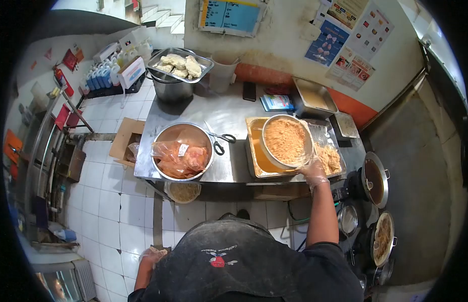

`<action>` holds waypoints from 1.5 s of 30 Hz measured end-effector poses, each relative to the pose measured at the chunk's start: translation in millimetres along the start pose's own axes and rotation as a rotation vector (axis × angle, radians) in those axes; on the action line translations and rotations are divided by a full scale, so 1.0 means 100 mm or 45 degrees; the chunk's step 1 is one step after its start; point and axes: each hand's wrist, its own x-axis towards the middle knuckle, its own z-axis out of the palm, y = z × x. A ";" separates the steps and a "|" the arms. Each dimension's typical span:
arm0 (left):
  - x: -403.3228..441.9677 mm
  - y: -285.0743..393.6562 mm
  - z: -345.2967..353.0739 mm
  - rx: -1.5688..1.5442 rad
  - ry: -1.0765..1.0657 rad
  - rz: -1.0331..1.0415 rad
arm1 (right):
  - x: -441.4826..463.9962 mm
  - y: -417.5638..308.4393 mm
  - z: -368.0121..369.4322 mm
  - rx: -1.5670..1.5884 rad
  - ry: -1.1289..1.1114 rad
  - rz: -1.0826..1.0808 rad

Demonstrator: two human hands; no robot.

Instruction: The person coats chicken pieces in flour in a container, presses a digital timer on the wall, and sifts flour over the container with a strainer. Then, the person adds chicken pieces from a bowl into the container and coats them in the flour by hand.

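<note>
My right hand [313,173], in a clear plastic glove, grips the near right rim of a round bowl [311,146]. Shredded-looking orange food [284,138] fills that bowl, which sits tilted over a rectangular pan of orange liquid [264,163]. Just right of the hand, coated pieces of food [328,157] lie on a metal tray [322,132]. Low at my left side hangs my left hand [152,255], also gloved and away from the table; its fingers are too unclear to read.
On the steel table [219,113] are a large bowl of bagged meat [181,153], black-handled scissors [221,141], a phone [249,91] and a deep pan [314,98]. A tray of pale pieces [179,65] tops a pot [171,90]. Wide pans [375,178] stand at right.
</note>
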 end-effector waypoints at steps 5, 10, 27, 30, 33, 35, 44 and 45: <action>0.12 -0.10 0.12 -0.103 0.089 0.114 | -0.08 -0.09 0.06 0.007 0.031 0.150; 0.12 -0.06 0.10 -0.064 0.112 0.202 | -0.08 -0.01 0.13 -0.043 0.197 -0.105; -0.12 -0.14 0.26 -0.867 0.309 0.447 | -0.09 -0.26 -0.03 -0.200 -0.022 0.103; -0.17 -0.07 0.20 -0.810 0.302 0.464 | 0.13 0.19 0.05 -0.020 0.114 -0.013; -0.09 0.06 0.03 -0.365 0.283 0.268 | -0.13 -0.16 0.04 0.084 -0.016 -0.066; -0.19 0.18 -0.19 -0.164 0.307 0.280 | 0.08 0.10 -0.02 -0.060 -0.062 -0.033; 0.06 -0.01 0.04 0.126 0.317 0.430 | -0.14 -0.33 0.00 -0.202 0.092 0.184; 0.06 0.03 0.01 0.145 0.313 0.410 | -0.06 -0.20 0.04 -0.107 0.200 0.252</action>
